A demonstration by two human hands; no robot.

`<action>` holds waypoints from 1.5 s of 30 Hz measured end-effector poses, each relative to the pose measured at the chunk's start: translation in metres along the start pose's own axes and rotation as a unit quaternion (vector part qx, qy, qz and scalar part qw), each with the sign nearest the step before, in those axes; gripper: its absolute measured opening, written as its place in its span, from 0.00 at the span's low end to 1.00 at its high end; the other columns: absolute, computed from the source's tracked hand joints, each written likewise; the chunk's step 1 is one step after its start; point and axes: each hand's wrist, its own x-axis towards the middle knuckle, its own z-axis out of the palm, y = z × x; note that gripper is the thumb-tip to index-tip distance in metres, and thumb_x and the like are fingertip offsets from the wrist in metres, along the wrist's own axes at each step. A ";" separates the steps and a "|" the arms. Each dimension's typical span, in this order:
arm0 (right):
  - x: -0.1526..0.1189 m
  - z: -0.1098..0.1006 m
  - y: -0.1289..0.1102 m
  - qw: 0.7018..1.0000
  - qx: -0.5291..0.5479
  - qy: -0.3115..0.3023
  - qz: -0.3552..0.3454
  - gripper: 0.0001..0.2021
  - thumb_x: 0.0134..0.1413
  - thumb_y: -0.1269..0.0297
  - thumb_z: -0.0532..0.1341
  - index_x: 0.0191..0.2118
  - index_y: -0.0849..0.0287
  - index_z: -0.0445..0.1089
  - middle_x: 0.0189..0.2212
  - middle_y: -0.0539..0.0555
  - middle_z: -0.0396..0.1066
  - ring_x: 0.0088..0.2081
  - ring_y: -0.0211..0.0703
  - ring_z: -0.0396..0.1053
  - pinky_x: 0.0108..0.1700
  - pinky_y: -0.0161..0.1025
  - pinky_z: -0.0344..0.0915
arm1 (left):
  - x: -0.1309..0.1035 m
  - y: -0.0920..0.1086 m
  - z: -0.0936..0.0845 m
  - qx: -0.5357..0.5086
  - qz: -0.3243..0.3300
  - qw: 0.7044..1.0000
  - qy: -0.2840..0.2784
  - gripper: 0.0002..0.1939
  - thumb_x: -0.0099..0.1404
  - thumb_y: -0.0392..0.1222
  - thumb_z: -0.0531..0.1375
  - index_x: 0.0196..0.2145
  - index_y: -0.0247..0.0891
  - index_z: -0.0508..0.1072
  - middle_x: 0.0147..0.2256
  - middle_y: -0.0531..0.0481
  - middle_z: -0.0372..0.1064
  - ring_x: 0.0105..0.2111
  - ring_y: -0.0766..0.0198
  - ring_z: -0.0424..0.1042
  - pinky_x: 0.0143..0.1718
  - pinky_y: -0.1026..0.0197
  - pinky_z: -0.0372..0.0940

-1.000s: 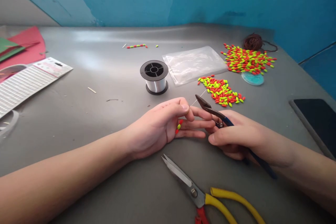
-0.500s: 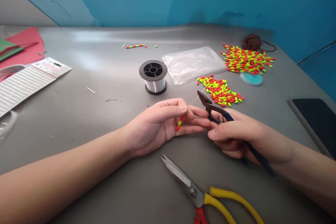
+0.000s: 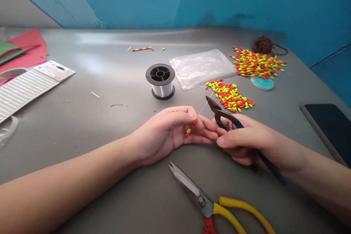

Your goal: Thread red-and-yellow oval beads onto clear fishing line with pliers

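Between thumb and forefinger, my left hand (image 3: pixel 175 128) pinches a thin clear line (image 3: pixel 204 106) with red and yellow-green beads (image 3: pixel 188 131) hanging below the fingertips. My right hand (image 3: pixel 246 139) is wrapped round dark pliers (image 3: pixel 218 110) with blue handles. The jaws of the pliers lie near the line, which runs up toward a small pile of beads (image 3: pixel 233 96). The fingertips of both hands meet or nearly meet below the jaws.
A spool of line (image 3: pixel 161 88) stands behind my left hand, beside a clear plastic bag (image 3: pixel 203 68). Scissors (image 3: pixel 201 202) lie in front. A larger bead pile (image 3: pixel 256 63), brown yarn (image 3: pixel 263 45) and a phone (image 3: pixel 329 128) are at right; a pearl-sticker sheet (image 3: pixel 30 84) lies left.
My left thumb and forefinger have shifted slightly right and down with the beads. The pliers have hardly moved.
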 end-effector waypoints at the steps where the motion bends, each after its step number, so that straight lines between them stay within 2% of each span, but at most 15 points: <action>1: 0.000 0.000 0.000 1.000 -0.009 0.003 -0.002 0.17 0.55 0.62 0.68 0.30 0.53 0.56 0.18 0.39 0.47 0.19 0.29 0.37 0.18 0.29 0.39 | 0.000 0.000 0.000 0.009 0.000 1.000 0.003 0.14 0.73 0.40 0.59 0.33 0.29 0.78 0.42 0.36 0.79 0.44 0.53 0.81 0.51 0.54 0.75; 6: 0.000 0.002 0.001 0.997 -0.073 0.028 0.001 0.17 0.54 0.63 0.66 0.29 0.53 0.54 0.17 0.39 0.48 0.18 0.30 0.42 0.18 0.30 0.40 | 0.000 -0.002 0.002 0.042 0.008 0.999 0.031 0.13 0.74 0.45 0.61 0.37 0.31 0.77 0.37 0.44 0.78 0.35 0.63 0.79 0.43 0.61 0.74; 12: -0.004 0.006 -0.004 0.988 -0.148 0.046 0.022 0.15 0.52 0.62 0.66 0.30 0.53 0.56 0.18 0.39 0.48 0.18 0.31 0.46 0.19 0.32 0.44 | -0.002 -0.002 0.005 0.093 0.020 0.994 0.043 0.12 0.76 0.47 0.62 0.38 0.35 0.73 0.35 0.49 0.76 0.33 0.66 0.76 0.39 0.63 0.69; 16: -0.008 -0.002 -0.013 0.971 -0.231 0.064 -0.004 0.14 0.53 0.63 0.66 0.29 0.54 0.56 0.19 0.40 0.50 0.21 0.32 0.49 0.21 0.33 0.45 | -0.005 0.006 0.009 0.192 0.086 0.972 0.106 0.13 0.77 0.50 0.59 0.40 0.37 0.72 0.39 0.49 0.76 0.39 0.62 0.77 0.47 0.57 0.70; 18: -0.008 -0.008 -0.017 0.962 -0.270 0.032 -0.014 0.15 0.53 0.65 0.65 0.29 0.54 0.55 0.22 0.41 0.52 0.24 0.33 0.51 0.24 0.34 0.48 | -0.007 0.010 0.009 0.306 0.152 0.929 0.139 0.12 0.78 0.46 0.58 0.40 0.37 0.72 0.39 0.48 0.76 0.42 0.62 0.76 0.49 0.58 0.70; 19: -0.008 -0.010 -0.018 0.958 -0.287 0.003 -0.012 0.15 0.54 0.67 0.64 0.29 0.54 0.54 0.24 0.42 0.52 0.26 0.33 0.51 0.25 0.35 0.48 | -0.008 0.012 0.009 0.375 0.185 0.896 0.150 0.10 0.78 0.44 0.58 0.40 0.37 0.73 0.39 0.48 0.75 0.42 0.62 0.75 0.48 0.59 0.69; 22: -0.007 -0.014 -0.021 0.937 -0.340 -0.075 -0.014 0.14 0.53 0.70 0.63 0.28 0.55 0.53 0.25 0.42 0.51 0.27 0.34 0.51 0.26 0.36 0.49 | -0.008 0.014 0.004 0.572 0.270 0.763 0.135 0.05 0.76 0.34 0.58 0.44 0.36 0.74 0.40 0.49 0.75 0.42 0.64 0.74 0.46 0.60 0.68; 25: -0.007 -0.014 -0.022 0.918 -0.385 -0.089 -0.038 0.13 0.53 0.72 0.61 0.28 0.55 0.54 0.25 0.42 0.52 0.28 0.34 0.51 0.27 0.37 0.49 | -0.004 0.015 -0.003 0.710 0.324 0.621 0.073 0.06 0.74 0.31 0.58 0.45 0.33 0.75 0.42 0.45 0.76 0.44 0.60 0.73 0.49 0.57 0.68; 28: -0.008 -0.015 -0.022 0.917 -0.384 -0.103 -0.039 0.13 0.53 0.73 0.61 0.29 0.55 0.54 0.25 0.41 0.52 0.28 0.34 0.51 0.27 0.37 0.49 | 0.001 0.016 -0.006 0.781 0.344 0.520 0.039 0.07 0.75 0.32 0.57 0.44 0.31 0.76 0.43 0.41 0.76 0.42 0.57 0.72 0.47 0.54 0.68; 30: -0.009 -0.016 -0.022 0.918 -0.380 -0.111 -0.037 0.13 0.53 0.72 0.62 0.29 0.55 0.54 0.25 0.41 0.52 0.28 0.34 0.51 0.27 0.37 0.49 | 0.004 0.017 -0.005 0.809 0.334 0.481 0.041 0.10 0.76 0.33 0.56 0.42 0.32 0.77 0.42 0.40 0.76 0.40 0.56 0.70 0.45 0.53 0.68; 35: -0.008 -0.018 -0.022 0.912 -0.394 -0.109 -0.034 0.13 0.52 0.71 0.63 0.29 0.55 0.55 0.25 0.41 0.52 0.27 0.34 0.52 0.26 0.37 0.49 | 0.011 0.024 0.001 0.868 0.267 0.417 0.038 0.12 0.75 0.31 0.55 0.40 0.31 0.78 0.41 0.40 0.76 0.39 0.53 0.71 0.42 0.51 0.70; 38: -0.008 -0.019 -0.022 0.914 -0.387 -0.116 -0.034 0.13 0.51 0.71 0.63 0.29 0.55 0.56 0.25 0.41 0.54 0.28 0.34 0.53 0.26 0.37 0.49 | 0.018 0.034 0.006 0.890 0.276 0.361 0.047 0.11 0.75 0.31 0.55 0.40 0.34 0.79 0.43 0.39 0.77 0.50 0.45 0.72 0.51 0.45 0.70; 41: -0.009 -0.019 -0.022 0.918 -0.375 -0.127 -0.037 0.12 0.51 0.70 0.63 0.29 0.55 0.57 0.25 0.41 0.55 0.28 0.34 0.53 0.27 0.37 0.50 | 0.034 0.052 0.008 0.897 0.322 0.294 0.067 0.09 0.73 0.33 0.59 0.41 0.39 0.80 0.57 0.39 0.74 0.71 0.32 0.54 0.67 0.29 0.56; 43: -0.009 -0.020 -0.022 0.919 -0.371 -0.128 -0.040 0.11 0.50 0.70 0.63 0.29 0.55 0.57 0.25 0.41 0.55 0.28 0.35 0.54 0.27 0.37 0.51 | 0.051 0.067 0.008 0.900 0.321 0.288 0.068 0.04 0.68 0.35 0.65 0.38 0.40 0.81 0.64 0.40 0.68 0.76 0.29 0.43 0.71 0.24 0.47; 45: -0.009 -0.020 -0.023 0.917 -0.375 -0.128 -0.041 0.12 0.50 0.70 0.64 0.29 0.55 0.57 0.25 0.41 0.55 0.28 0.35 0.54 0.27 0.37 0.51 | 0.069 0.081 0.008 0.908 0.295 0.296 0.034 0.03 0.66 0.36 0.67 0.37 0.41 0.83 0.68 0.42 0.64 0.77 0.28 0.35 0.73 0.22 0.39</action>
